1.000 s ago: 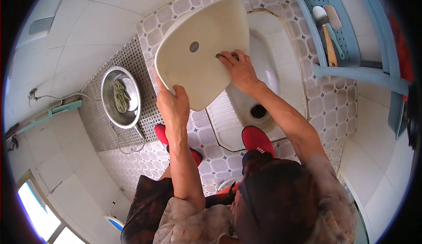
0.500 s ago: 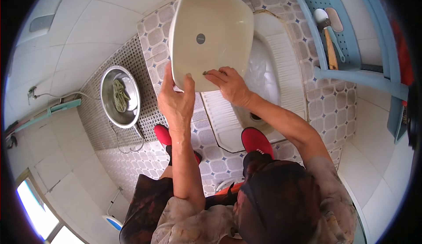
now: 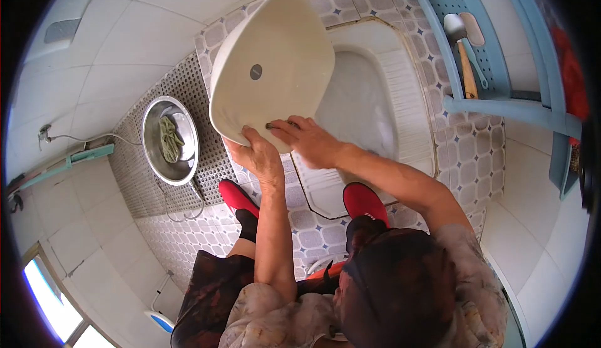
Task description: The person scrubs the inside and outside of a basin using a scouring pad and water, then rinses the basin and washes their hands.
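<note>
A cream plastic basin (image 3: 285, 41) is tilted up over the squat toilet, with a small grey oval label on its bottom. My left hand (image 3: 258, 159) grips its near rim, thumb on the inner side and fingers beneath. Inside the near wall of the basin, my right hand (image 3: 307, 140) has its fingers closed around a small dark greenish scrap (image 3: 272, 126), pressed against the surface. Most of that scrap is hidden by the fingers, so its kind cannot be made out.
A white squat toilet (image 3: 366, 88) is set in the tiled floor. On a perforated mat (image 3: 130, 171), a steel bowl (image 3: 147, 125) holds a wet green cloth (image 3: 169, 140). A blue rack (image 3: 501, 41) at right carries brushes. Red shoes (image 3: 365, 202) stand near the toilet's front edge.
The basin has swung left and tilted further, uncovering more of the toilet. My left hand has moved down along with the rim, and my right hand has slid left and down with the scrap.
</note>
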